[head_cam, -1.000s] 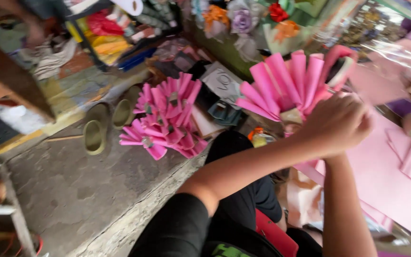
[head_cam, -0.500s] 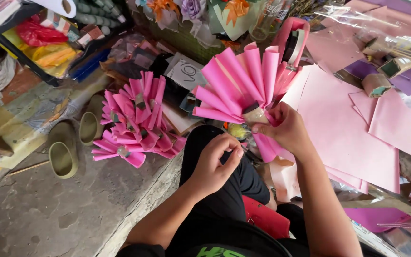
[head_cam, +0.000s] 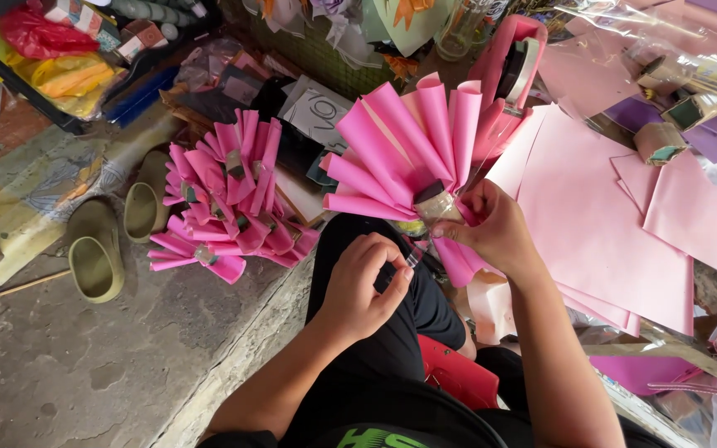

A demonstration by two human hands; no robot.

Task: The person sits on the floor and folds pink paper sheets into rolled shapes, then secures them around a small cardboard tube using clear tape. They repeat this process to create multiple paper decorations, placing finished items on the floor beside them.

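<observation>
Soft, even daylight fills the scene, with only faint shadows on the grey concrete floor. The crinkled clear plastic wrap near the top right corner catches mild glare. Edges bend slightly and look softer than the centre.

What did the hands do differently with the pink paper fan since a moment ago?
The left hand came off the fan of rolled pink paper cones and dropped toward the lap, fingers pinched together on something too small to tell. The right hand kept gripping the fan at its taped base. The pile of finished pink fans on the ground stayed put, as did the flat pink paper sheets.
</observation>
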